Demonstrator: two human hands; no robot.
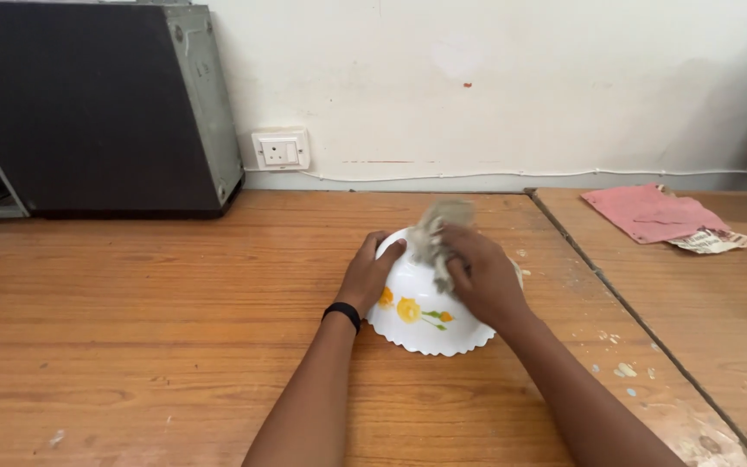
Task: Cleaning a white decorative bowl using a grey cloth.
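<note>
A white bowl (421, 324) with a scalloped rim and yellow flowers lies upside down on the wooden table (149, 329). My left hand (369, 275) grips its left side, a black band on the wrist. My right hand (482, 277) presses a crumpled grey cloth (437, 235) against the top of the bowl; the cloth is blurred by motion.
A large dark box (88, 104) with a grey frame stands at the back left. A white wall socket (280, 150) and a thin white cable sit on the wall behind. On the adjoining table at right lie a pink cloth (650, 212) and a scrap of paper (712, 242).
</note>
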